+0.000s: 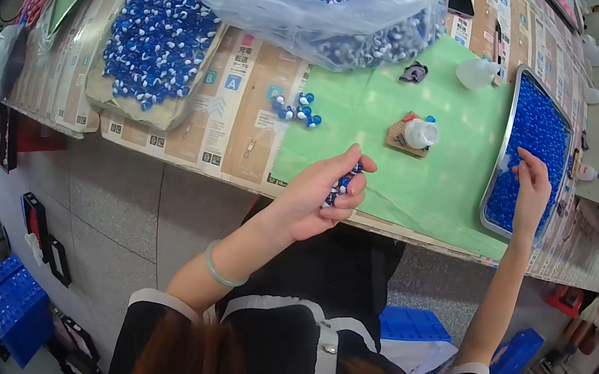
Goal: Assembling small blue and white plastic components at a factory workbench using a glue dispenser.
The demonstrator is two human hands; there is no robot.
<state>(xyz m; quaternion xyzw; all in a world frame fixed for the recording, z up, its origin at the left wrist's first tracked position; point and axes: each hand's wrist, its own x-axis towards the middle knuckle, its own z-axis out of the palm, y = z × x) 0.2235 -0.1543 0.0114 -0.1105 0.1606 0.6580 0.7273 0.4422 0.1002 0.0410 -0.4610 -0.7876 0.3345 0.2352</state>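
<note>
A green sheet (446,198) spans the middle of the frame, a plastic bag (276,15) of beads above it. At the right, the person's right hand (532,185) is over a metal tray (488,221), fingertips nearly together; whether they pinch anything is too small to tell. Lower centre, the left hand (313,199) is curled around blue-and-white beads (341,187). The small bottle (421,133), right of centre, is best kept clear of both wrists. A cupped left palm and light, single pinches from the tray's blue beads (503,200) should prevent spills.
</note>
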